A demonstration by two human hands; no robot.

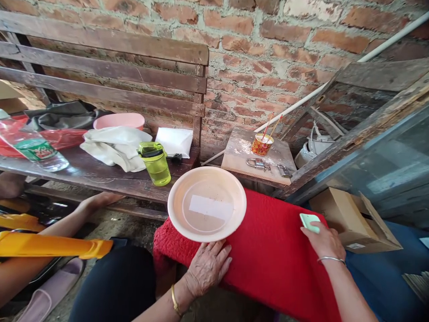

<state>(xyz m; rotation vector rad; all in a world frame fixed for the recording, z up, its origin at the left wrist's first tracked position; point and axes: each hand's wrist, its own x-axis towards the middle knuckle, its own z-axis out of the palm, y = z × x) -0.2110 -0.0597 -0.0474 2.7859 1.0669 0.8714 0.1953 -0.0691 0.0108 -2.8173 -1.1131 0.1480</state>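
Note:
A pale peach plastic basin (174, 223) stands on a red cloth (268, 250) in front of me. It seems to hold shallow water, and a white rectangular patch shows at its bottom. My left hand (209, 266), with a gold bangle at the wrist, rests with fingers stretched out at the cloth's near edge, fingertips by the basin's rim. Farther right, over the cloth, my right hand (325, 241) wears a silver bangle and grips a mint-green flat object (309, 222) with rounded corners. Its exact kind I cannot make out.
A wooden bench (110, 181) bears a green cup (156, 164), a water bottle (40, 152), a white cloth (115, 145) and a pink bowl (119, 120). Padlocks (256, 164) and a red tin (262, 145) sit on a small board. A cardboard box (348, 223) stands right.

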